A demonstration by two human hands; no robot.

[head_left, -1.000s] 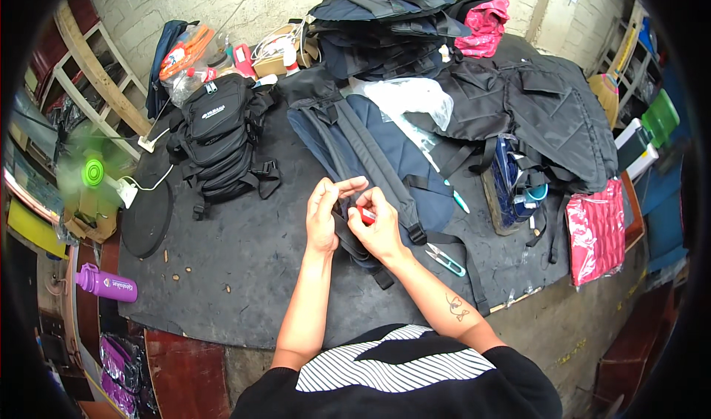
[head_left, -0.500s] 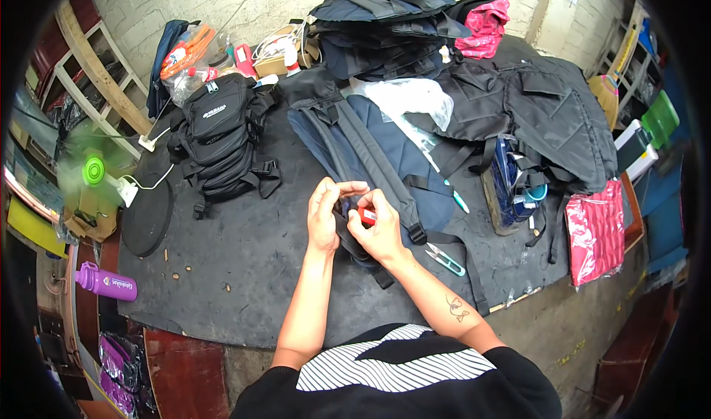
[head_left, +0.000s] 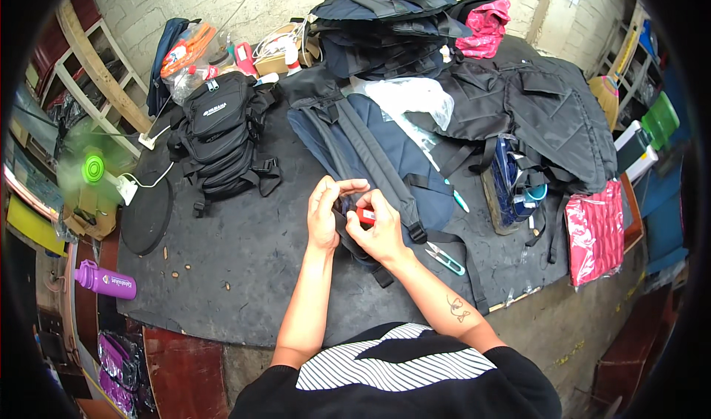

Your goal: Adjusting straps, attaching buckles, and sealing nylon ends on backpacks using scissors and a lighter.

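Holding a small red object (head_left: 366, 216) between thumb and fingers of right hand (head_left: 381, 232), over near end of navy-and-grey backpack (head_left: 433, 193) lying on dark tabletop (head_left: 222, 300). Arching left hand (head_left: 322, 223) close alongside with bent fingers toward the right; cannot tell whether touching it, or whether gripping the dark strap between. Noting teal-handled snips (head_left: 446, 259) just right of backpack's near end, plus black bag (head_left: 218, 126) well off to left.
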